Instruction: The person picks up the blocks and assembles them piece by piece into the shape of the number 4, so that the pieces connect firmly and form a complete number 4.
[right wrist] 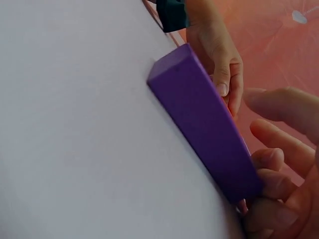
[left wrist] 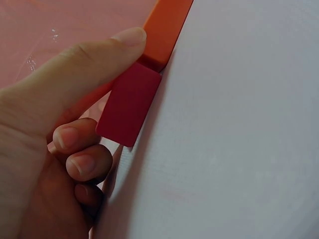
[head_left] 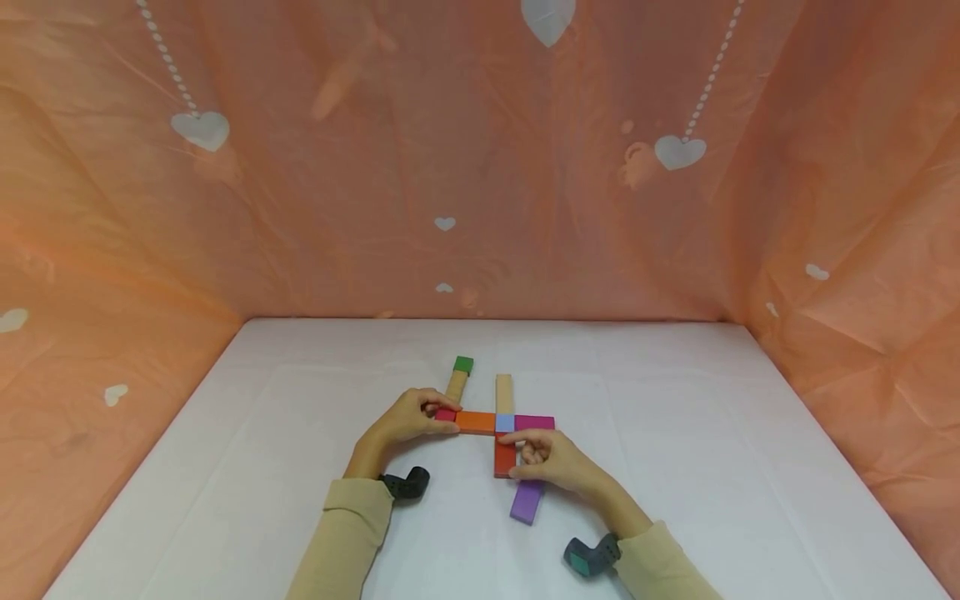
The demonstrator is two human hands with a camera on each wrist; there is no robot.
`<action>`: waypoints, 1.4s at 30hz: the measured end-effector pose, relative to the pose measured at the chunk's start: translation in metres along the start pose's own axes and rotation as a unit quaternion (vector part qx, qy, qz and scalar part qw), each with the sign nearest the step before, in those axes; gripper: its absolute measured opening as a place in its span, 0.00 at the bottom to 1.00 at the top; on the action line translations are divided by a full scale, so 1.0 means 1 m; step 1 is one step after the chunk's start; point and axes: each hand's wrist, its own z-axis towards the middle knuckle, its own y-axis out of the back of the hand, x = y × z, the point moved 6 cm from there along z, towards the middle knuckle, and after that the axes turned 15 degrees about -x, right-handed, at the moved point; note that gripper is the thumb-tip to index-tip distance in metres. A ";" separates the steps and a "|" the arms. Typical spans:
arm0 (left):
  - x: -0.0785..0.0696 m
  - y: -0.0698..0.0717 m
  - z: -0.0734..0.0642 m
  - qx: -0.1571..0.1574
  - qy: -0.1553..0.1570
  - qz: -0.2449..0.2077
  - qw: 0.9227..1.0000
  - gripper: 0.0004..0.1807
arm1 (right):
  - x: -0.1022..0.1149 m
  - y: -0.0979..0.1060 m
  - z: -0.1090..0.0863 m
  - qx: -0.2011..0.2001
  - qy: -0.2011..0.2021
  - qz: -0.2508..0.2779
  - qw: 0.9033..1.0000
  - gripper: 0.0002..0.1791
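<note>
On the white table lies a flat figure of coloured wooden blocks. My left hand (head_left: 416,415) pinches the left end of the orange block (head_left: 476,423) between thumb and index finger. Against that end sits a crimson block (left wrist: 130,104). My right hand (head_left: 555,460) has its index finger at the far end of the red block (head_left: 504,460) and its thumb at the near end, spanning it. A light blue block (head_left: 506,423) joins the orange, red and magenta block (head_left: 536,422). The purple block (right wrist: 204,124) lies nearest me, partly under the right hand in the head view.
Beyond the figure's middle extends a plain wooden block (head_left: 504,393). Another plain block (head_left: 457,385), tipped by a green block (head_left: 463,364), slants away behind the left hand. An orange curtain (head_left: 480,192) with pale hearts surrounds the table (head_left: 675,400) at the back and sides.
</note>
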 end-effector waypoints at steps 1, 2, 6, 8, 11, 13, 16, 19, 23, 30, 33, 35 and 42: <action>0.000 0.000 0.000 0.000 0.002 0.001 1.000 0.17 | 0.000 0.001 -0.001 -0.001 0.003 -0.001 1.000 0.26; 0.000 0.000 0.000 -0.001 0.003 0.001 1.000 0.17 | 0.001 0.002 -0.002 -0.002 0.002 -0.004 1.000 0.25; 0.000 0.000 -0.001 0.001 0.003 0.005 1.000 0.17 | 0.002 0.005 -0.005 -0.009 0.002 -0.018 1.000 0.24; 0.000 0.000 -0.001 0.001 0.001 0.007 1.000 0.17 | 0.003 0.007 -0.007 -0.012 0.003 -0.025 1.000 0.24; 0.000 0.000 0.000 0.001 0.000 0.006 1.000 0.17 | 0.006 0.009 -0.010 -0.013 0.007 -0.030 0.999 0.23; 0.000 0.000 0.000 0.000 0.001 0.006 1.000 0.17 | 0.008 0.009 -0.012 -0.012 0.011 -0.031 0.999 0.23; 0.001 0.000 0.000 0.000 0.005 0.002 1.000 0.17 | 0.010 0.010 -0.015 -0.007 0.017 -0.028 0.999 0.22; 0.002 0.000 0.000 0.000 0.005 0.002 1.000 0.17 | 0.013 0.011 -0.018 -0.004 0.025 -0.026 0.999 0.22; 0.002 0.000 0.000 0.001 0.003 0.002 1.000 0.17 | 0.016 0.013 -0.022 -0.003 0.037 -0.023 0.999 0.23; 0.002 0.000 0.000 -0.001 0.011 0.001 1.000 0.17 | 0.017 0.011 -0.027 -0.013 0.035 -0.029 0.999 0.25; 0.003 0.000 0.000 -0.001 0.010 0.006 1.000 0.16 | 0.016 0.010 -0.031 -0.010 0.031 -0.031 0.999 0.26; 0.003 0.000 0.000 0.000 0.005 0.008 1.000 0.16 | 0.016 0.010 -0.032 -0.010 0.029 -0.032 0.999 0.26; 0.002 0.000 0.001 -0.001 0.001 0.004 1.000 0.16 | 0.017 0.012 -0.037 -0.013 0.029 -0.036 0.999 0.26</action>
